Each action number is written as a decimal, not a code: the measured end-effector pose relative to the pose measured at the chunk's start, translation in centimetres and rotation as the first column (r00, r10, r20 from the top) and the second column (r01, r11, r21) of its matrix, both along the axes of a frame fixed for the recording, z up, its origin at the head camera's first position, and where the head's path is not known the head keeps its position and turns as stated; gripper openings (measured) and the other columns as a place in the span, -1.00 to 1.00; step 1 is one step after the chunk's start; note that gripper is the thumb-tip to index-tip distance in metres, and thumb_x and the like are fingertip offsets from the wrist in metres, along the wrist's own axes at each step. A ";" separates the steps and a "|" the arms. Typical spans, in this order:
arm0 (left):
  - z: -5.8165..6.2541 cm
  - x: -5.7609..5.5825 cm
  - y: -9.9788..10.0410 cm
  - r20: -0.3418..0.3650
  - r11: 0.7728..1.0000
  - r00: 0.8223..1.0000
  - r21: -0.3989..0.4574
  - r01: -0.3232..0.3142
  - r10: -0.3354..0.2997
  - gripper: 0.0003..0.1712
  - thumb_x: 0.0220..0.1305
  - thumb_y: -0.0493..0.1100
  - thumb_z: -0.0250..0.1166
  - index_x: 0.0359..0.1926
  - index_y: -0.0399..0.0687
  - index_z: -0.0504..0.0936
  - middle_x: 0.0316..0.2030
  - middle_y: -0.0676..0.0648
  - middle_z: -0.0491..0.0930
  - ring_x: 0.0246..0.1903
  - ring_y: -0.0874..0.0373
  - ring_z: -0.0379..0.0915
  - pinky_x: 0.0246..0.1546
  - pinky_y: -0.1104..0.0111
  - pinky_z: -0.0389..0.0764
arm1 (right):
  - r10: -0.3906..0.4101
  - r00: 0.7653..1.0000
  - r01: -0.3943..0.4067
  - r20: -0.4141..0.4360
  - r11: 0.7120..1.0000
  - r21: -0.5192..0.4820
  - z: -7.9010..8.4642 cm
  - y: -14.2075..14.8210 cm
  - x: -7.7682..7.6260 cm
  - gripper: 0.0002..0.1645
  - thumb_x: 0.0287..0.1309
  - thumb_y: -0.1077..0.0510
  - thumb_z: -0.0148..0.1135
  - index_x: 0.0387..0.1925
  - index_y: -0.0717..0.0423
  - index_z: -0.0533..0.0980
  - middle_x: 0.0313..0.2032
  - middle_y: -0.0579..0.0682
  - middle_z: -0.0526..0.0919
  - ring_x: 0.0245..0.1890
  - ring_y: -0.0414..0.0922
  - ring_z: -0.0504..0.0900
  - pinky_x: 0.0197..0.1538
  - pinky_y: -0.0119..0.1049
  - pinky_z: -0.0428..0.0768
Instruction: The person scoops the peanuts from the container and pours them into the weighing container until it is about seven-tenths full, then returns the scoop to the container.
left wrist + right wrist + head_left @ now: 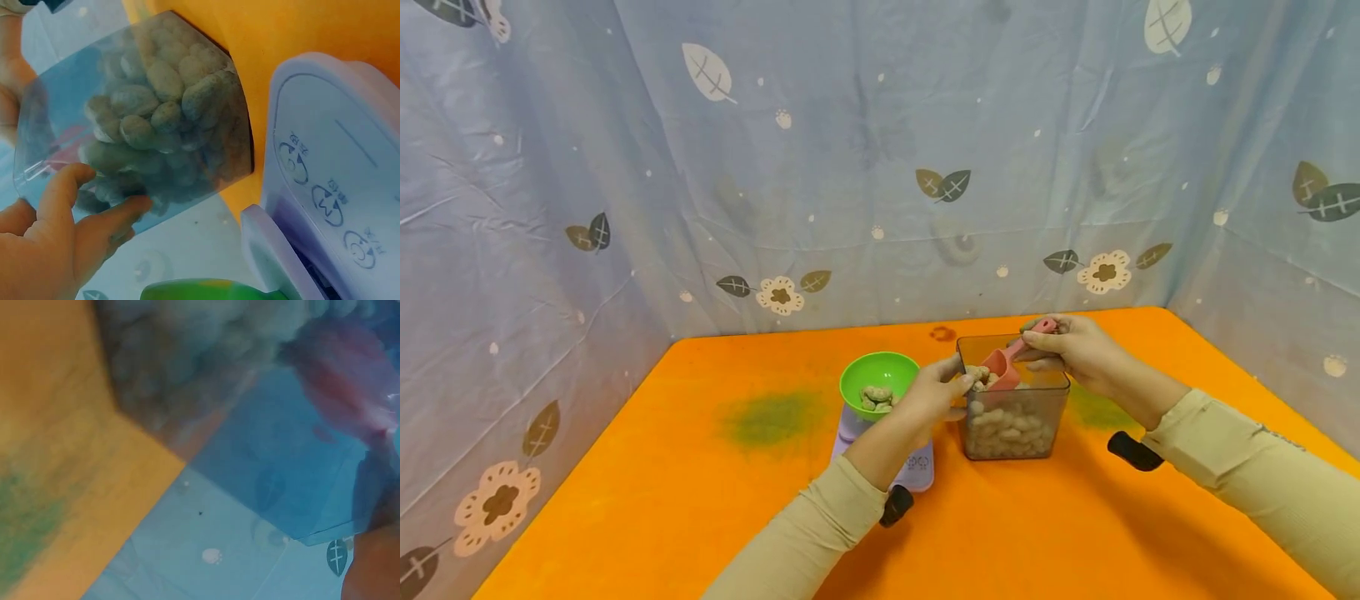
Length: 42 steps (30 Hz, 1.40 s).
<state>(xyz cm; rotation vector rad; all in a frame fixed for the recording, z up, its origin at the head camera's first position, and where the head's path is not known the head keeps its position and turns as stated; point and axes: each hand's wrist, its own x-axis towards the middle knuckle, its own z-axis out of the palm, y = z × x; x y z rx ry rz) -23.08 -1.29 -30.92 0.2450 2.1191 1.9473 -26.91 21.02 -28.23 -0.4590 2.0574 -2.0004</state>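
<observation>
In the head view, an upright clear grey plastic container [1015, 437] holds many unshelled peanuts [164, 81]. At its left rim my left hand [928, 392] steadies it, fingertips [139, 205] on the wall. Above the opposite side, my right hand [1075, 343] grips a pink scoop [1003, 367] by the handle. The scoop's bowl is down inside the container, among the peanuts near the left wall. Through the tinted plastic, the right wrist view shows that bowl as a blurred reddish shape.
Left of the container stands a lilac kitchen scale [917, 473] with printed buttons, partly hidden by my left arm. A green bowl [880, 371] with several peanuts sits on it. Orange cloth [647, 467] covers the table; a patterned curtain [880, 150] encloses its back and sides.
</observation>
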 end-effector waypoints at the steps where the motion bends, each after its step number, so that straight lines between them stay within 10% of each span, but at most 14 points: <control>1: 0.0 0.0 0.0 -0.003 1.000 1.000 0.001 0.001 -0.001 -0.41 0.51 -0.23 -0.01 0.48 -0.17 0.12 0.41 -0.23 0.19 0.00 -0.15 0.57 0.14 0.07 0.53 | -0.006 1.000 0.006 0.001 1.000 0.001 0.0 -0.1 0.0 -0.64 0.44 0.31 -0.04 0.08 0.55 0.22 -0.33 -0.04 0.69 -0.30 -0.23 0.72 -0.25 -0.44 0.70; 12: 0.0 -0.2 -0.4 -0.010 1.000 1.000 0.020 0.013 -0.013 -0.46 0.51 -0.24 -0.01 0.44 -0.19 0.22 0.28 -0.21 0.36 0.02 -0.07 0.52 0.16 0.05 0.52 | -0.066 0.998 0.066 0.021 0.998 0.008 0.7 -1.6 0.0 -0.70 0.44 0.32 -0.06 0.07 0.48 0.24 -0.35 -0.04 0.68 -0.32 -0.24 0.71 -0.18 -0.43 0.69; 21: 0.0 -0.1 -0.2 -0.025 1.000 1.000 0.022 0.006 -0.005 -0.47 0.49 -0.26 0.02 0.44 -0.16 0.25 0.32 -0.22 0.33 0.19 -0.12 0.39 0.12 0.07 0.55 | -0.033 0.993 0.053 0.111 0.981 -0.184 0.6 -0.4 -0.1 -0.77 0.43 0.35 -0.07 0.01 0.43 0.22 -0.37 0.03 0.69 -0.34 -0.20 0.73 -0.21 -0.44 0.69; 28: -0.2 0.0 0.0 -0.013 0.999 1.000 0.033 0.007 -0.007 -0.42 0.49 -0.26 0.03 0.46 -0.15 0.19 0.38 -0.23 0.24 0.25 -0.17 0.33 0.13 0.06 0.54 | 0.003 0.979 0.067 0.204 0.940 -0.333 0.1 0.9 0.0 -0.92 0.40 0.37 -0.04 -0.18 0.32 0.40 -0.38 0.13 0.70 -0.34 -0.11 0.74 -0.22 -0.41 0.70; 42: 0.2 0.4 -0.4 -0.030 1.000 1.000 0.007 -0.006 0.007 -0.39 0.48 -0.26 0.06 0.47 -0.23 0.14 0.39 -0.27 0.20 0.28 -0.15 0.28 0.16 0.13 0.52 | 0.122 0.960 0.045 0.253 0.821 -0.568 -1.1 2.8 0.1 -0.61 0.44 0.37 -0.16 -0.36 0.35 0.60 -0.35 0.23 0.71 -0.30 -0.03 0.74 -0.16 -0.34 0.70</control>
